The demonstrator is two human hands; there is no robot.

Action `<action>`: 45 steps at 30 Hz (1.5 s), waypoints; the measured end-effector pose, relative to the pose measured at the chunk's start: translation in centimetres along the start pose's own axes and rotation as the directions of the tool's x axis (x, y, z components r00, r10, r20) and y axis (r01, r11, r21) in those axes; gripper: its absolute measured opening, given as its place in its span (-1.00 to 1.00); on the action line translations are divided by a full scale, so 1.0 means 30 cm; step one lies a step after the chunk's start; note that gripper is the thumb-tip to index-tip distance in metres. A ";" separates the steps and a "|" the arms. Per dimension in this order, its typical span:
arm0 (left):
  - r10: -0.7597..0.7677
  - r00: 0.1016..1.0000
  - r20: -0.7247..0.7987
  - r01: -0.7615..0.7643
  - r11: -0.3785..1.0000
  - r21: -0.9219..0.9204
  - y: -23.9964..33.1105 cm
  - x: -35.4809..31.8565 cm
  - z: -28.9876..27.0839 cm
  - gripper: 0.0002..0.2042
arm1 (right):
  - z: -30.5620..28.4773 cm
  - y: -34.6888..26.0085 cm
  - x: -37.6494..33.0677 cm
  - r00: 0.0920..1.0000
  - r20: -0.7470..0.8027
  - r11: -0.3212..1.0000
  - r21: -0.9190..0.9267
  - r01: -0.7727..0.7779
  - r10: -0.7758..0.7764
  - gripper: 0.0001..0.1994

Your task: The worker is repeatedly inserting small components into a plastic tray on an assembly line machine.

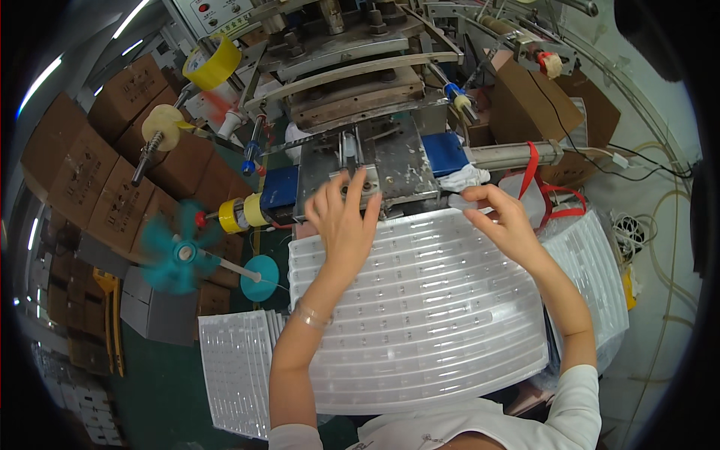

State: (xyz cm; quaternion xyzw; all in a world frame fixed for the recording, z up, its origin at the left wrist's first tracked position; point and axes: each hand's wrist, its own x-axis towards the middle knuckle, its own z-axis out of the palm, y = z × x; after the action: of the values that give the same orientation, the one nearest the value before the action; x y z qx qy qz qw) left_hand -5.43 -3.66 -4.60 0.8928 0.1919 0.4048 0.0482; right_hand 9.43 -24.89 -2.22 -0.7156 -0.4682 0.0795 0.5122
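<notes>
Pinching a small clear plastic piece with my right hand, I rest my open left hand on the grey metal machine plate, just beyond the clear ribbed plastic tray.

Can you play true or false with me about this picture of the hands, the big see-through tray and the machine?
1. The left hand rests its fingers on the grey metal block of the machine. True.
2. The right hand holds a yellow tape roll. False: it pinches a small clear plastic piece; the yellow tape roll hangs up on the machine, far from both hands.
3. A big clear plastic tray with rows of little pockets lies under both forearms. True.
4. The small teal fan is on the person's right. False: it stands to the left.
5. Brown cardboard boxes are stacked on the left. True.
</notes>
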 end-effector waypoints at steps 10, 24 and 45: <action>0.124 0.992 -0.035 -0.127 0.986 -0.111 0.020 0.115 -0.010 -0.74 | 0.237 0.013 0.342 0.854 -0.230 0.862 -0.333 0.382 -0.467 -0.79; -0.103 0.851 0.515 0.515 0.358 -0.779 0.078 -0.055 -0.224 -0.71 | 0.189 0.126 0.322 0.936 -0.206 0.935 -0.276 0.224 -0.285 -0.65; 0.154 0.565 0.811 0.770 -0.452 -0.450 0.121 -0.108 -0.187 -0.83 | -0.214 0.066 -0.417 0.743 0.654 0.644 -0.631 0.431 0.143 -0.85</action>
State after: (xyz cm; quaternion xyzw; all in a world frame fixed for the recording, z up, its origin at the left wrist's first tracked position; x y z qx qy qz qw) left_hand -10.43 -8.63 -2.26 0.3988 0.0752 0.0383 0.9132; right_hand 7.55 -38.61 -5.43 -0.7427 -0.6647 0.0782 -0.0226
